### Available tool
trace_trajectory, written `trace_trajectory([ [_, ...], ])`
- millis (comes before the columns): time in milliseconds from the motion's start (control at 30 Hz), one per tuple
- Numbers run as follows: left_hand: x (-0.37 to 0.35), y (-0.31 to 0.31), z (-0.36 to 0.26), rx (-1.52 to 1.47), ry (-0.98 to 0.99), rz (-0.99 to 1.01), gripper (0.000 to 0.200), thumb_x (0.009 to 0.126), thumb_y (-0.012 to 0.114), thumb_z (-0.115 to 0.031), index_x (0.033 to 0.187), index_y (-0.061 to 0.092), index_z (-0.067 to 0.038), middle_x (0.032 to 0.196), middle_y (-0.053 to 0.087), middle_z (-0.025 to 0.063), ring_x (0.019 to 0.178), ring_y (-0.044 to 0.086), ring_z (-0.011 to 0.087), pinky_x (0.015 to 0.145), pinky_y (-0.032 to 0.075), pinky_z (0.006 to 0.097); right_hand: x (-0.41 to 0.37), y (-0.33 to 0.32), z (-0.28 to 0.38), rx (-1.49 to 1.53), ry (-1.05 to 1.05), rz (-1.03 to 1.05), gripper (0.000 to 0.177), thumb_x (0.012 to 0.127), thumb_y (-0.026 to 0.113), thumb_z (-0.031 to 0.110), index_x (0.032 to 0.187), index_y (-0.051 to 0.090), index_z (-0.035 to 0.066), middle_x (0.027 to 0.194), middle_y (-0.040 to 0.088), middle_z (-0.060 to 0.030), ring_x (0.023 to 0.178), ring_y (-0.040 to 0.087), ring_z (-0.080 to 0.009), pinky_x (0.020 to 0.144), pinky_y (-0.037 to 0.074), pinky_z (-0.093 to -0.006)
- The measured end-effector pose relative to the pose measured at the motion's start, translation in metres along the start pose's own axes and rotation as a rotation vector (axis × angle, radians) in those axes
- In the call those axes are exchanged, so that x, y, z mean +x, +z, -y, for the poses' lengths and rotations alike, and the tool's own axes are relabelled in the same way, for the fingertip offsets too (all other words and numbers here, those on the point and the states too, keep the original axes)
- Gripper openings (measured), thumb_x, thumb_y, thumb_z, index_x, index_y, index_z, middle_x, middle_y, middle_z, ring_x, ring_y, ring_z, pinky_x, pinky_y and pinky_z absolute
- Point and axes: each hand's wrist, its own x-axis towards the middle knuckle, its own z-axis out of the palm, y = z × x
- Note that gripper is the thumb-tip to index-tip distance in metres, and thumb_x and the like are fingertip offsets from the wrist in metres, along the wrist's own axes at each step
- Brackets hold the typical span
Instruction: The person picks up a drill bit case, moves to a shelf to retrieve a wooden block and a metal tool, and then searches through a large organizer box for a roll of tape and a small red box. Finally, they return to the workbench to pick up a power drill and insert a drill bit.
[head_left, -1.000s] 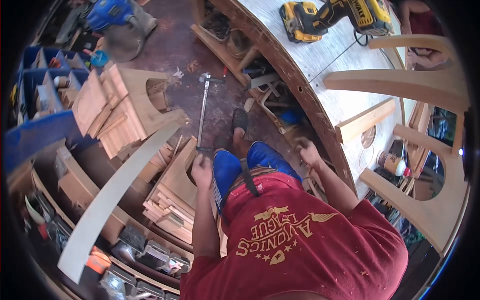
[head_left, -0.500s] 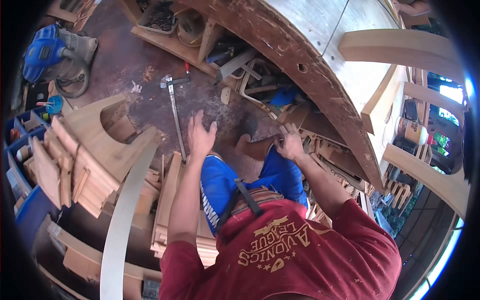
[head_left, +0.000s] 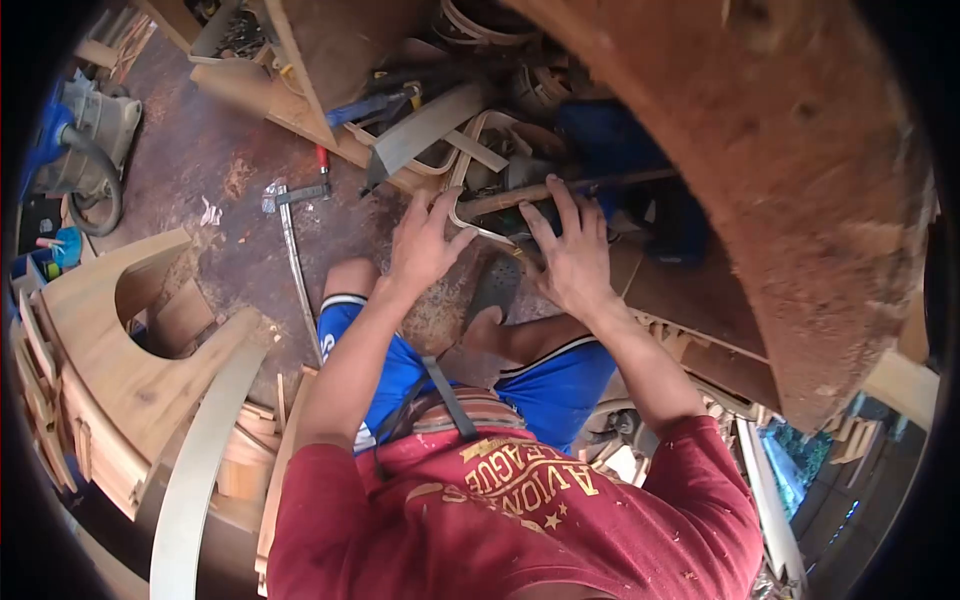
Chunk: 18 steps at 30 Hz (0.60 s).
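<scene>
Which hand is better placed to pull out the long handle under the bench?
Right: the right hand has fingers across the handle; the left hand lies open beside its end.

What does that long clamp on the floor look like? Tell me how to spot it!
Find the bare brown floor between the stacked wood pieces and the person's left hand. The clamp lies there, stretching from the blue shorts toward the shelf. It is the only thin metal bar, with a small red handle at its far end.
</scene>
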Motion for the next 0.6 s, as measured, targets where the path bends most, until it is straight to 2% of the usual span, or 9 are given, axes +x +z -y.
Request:
trace_trajectory([
  [67, 0.0, -0.001, 0.012, 0.049, 0.072, 0.012, 0.054, 0.086, 0.078, -0.025, 0.135, 0.062, -0.009, 0.122, 0.06, 0.0187, 0.115, 0.056, 0.0401, 0.101, 0.047, 0.0487, -0.003, 0.004, 0.003, 0.02, 0.047, -0.028, 0.065, 0.068, 0.083, 0.02, 0.131, 0.066, 0.016, 0.157, 0.036, -0.0176, 0.13, 0.043, -0.0419, 0.108, 0.038, -0.0588],
  [100, 0.003, -0.002, 0.013, 0.102, 0.168, -0.012, 0.053, 0.085, 0.078, -0.025, 0.133, 0.063, -0.008, 0.121, 0.06, 0.018, 0.113, 0.056, 0.0392, 0.099, 0.047, 0.0485, -0.003, 0.007, 0.0, 0.056, 0.056, -0.092, 0.055, 0.069, 0.083, 0.02, 0.122, 0.07, 0.015, 0.155, 0.04, -0.0165, 0.126, 0.047, -0.0407, 0.105, 0.041, -0.055],
  [167, 0.012, -0.003, 0.008, 0.188, 0.369, -0.074, 0.051, 0.084, 0.079, -0.026, 0.129, 0.066, -0.005, 0.118, 0.061, 0.0166, 0.11, 0.057, 0.0376, 0.096, 0.047, 0.0482, -0.003, 0.01, -0.004, 0.07, 0.041, -0.155, 0.048, 0.07, 0.083, 0.02, 0.116, 0.072, 0.015, 0.153, 0.042, -0.0165, 0.123, 0.049, -0.0405, 0.103, 0.043, -0.0524],
  [267, 0.026, 0.002, 0.001, 0.219, 0.519, -0.045, 0.05, 0.083, 0.078, -0.026, 0.124, 0.066, 0.0, 0.121, 0.062, 0.0159, 0.111, 0.056, 0.0375, 0.096, 0.047, 0.0474, -0.008, 0.009, -0.009, 0.194, 0.034, -0.252, 0.036, 0.073, 0.081, 0.02, 0.108, 0.073, 0.012, 0.146, 0.051, -0.0147, 0.12, 0.054, -0.0386, 0.099, 0.048, -0.0483],
  [300, 0.028, 0.007, 0.001, 0.215, 0.529, -0.047, 0.047, 0.082, 0.077, -0.024, 0.12, 0.068, 0.003, 0.116, 0.067, 0.0173, 0.111, 0.055, 0.0381, 0.097, 0.047, 0.047, -0.008, 0.009, -0.015, 0.26, 0.029, -0.276, 0.034, 0.074, 0.081, 0.02, 0.106, 0.073, 0.012, 0.145, 0.052, -0.0139, 0.12, 0.054, -0.0382, 0.099, 0.048, -0.048],
  [433, 0.032, 0.01, -0.008, 0.229, 0.458, -0.004, 0.043, 0.081, 0.077, -0.019, 0.117, 0.069, 0.002, 0.096, 0.07, 0.0163, 0.103, 0.056, 0.0351, 0.094, 0.045, 0.0447, -0.016, 0.004, -0.036, 0.396, 0.057, -0.471, 0.023, 0.078, 0.077, 0.013, 0.099, 0.072, 0.006, 0.139, 0.061, -0.0125, 0.116, 0.059, -0.0362, 0.097, 0.051, -0.0444],
  [500, 0.031, 0.013, -0.012, 0.234, 0.462, -0.019, 0.042, 0.082, 0.076, -0.019, 0.118, 0.069, 0.002, 0.097, 0.07, 0.0167, 0.103, 0.055, 0.0354, 0.094, 0.045, 0.0447, -0.016, 0.013, -0.039, 0.472, 0.05, -0.579, 0.019, 0.08, 0.074, 0.008, 0.097, 0.072, 0.002, 0.134, 0.066, -0.0145, 0.107, 0.064, -0.0347, 0.095, 0.052, -0.0416],
  [600, 0.021, 0.021, -0.003, 0.2, 0.448, -0.089, 0.039, 0.084, 0.074, -0.015, 0.119, 0.068, 0.002, 0.1, 0.069, 0.0173, 0.105, 0.055, 0.0363, 0.096, 0.044, 0.0457, -0.022, 0.019, -0.027, 0.511, 0.077, -0.587, 0.019, 0.08, 0.074, 0.007, 0.098, 0.073, 0.002, 0.134, 0.065, -0.0162, 0.106, 0.065, -0.0341, 0.095, 0.053, -0.041],
])
